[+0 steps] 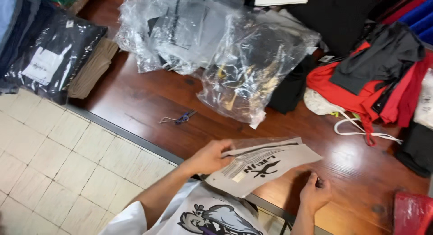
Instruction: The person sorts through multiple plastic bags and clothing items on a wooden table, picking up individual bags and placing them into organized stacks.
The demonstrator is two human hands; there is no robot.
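Near the worktop's [149, 100] front edge, left hand [209, 157] pinches the flat printed plastic bag [261, 165], lifting it clear; right hand [315, 193] rests curled beside, fingers together on something tiny.

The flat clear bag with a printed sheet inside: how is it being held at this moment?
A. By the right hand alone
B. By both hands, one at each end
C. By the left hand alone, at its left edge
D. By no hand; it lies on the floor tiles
C: the left hand grips the left edge of the flat clear bag, while the right hand rests apart on the wooden table.
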